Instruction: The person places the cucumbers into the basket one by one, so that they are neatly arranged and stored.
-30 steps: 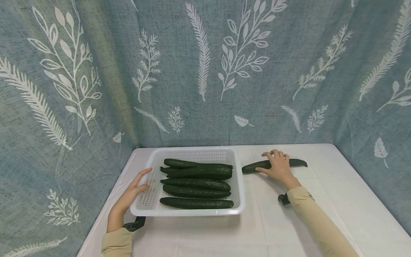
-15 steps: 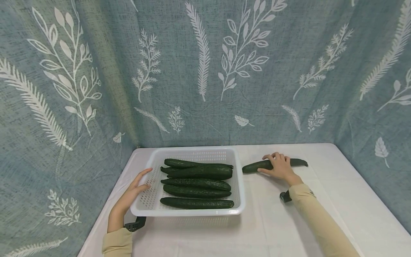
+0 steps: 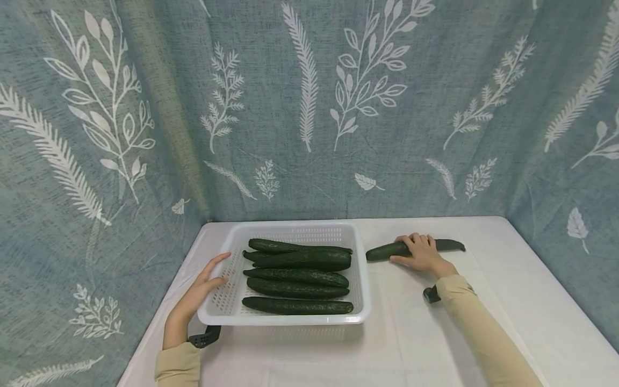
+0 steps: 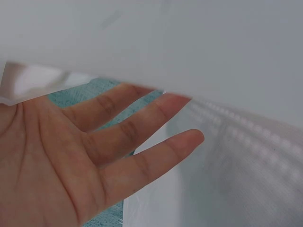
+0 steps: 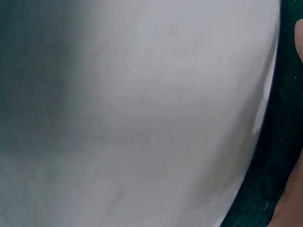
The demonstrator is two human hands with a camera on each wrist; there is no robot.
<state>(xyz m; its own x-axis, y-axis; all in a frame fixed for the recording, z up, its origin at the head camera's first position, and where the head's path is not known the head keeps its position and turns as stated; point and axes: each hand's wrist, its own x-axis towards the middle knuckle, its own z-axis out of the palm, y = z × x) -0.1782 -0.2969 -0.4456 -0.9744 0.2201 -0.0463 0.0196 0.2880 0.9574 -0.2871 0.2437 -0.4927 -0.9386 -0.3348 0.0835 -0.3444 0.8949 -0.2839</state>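
A white perforated plastic basket (image 3: 285, 321) stands on the table and holds several dark green cucumbers (image 3: 297, 306) lying crosswise. At its left rim is my left hand (image 3: 195, 293), thumb and index finger reaching over the edge. The left wrist view shows the other fingers (image 4: 151, 163) of this hand extended below the rim, beside the holed wall. To the right of the basket, my right hand (image 3: 422, 255) grips a single cucumber (image 3: 450, 245) about its middle, fingers over the far side and thumb on the near side. This cucumber (image 5: 265, 165) also curves along the right wrist view.
A white cloth (image 3: 309, 360) covers the table. Grey-blue curtains (image 3: 271, 107) with a white leaf print rise behind the table and at both sides. The single cucumber's left end lies close to the basket's right rim.
My right hand has lowered slightly and settled closer around the single cucumber. The cucumber, the basket and my left hand hold their places; the head view has shifted a little.
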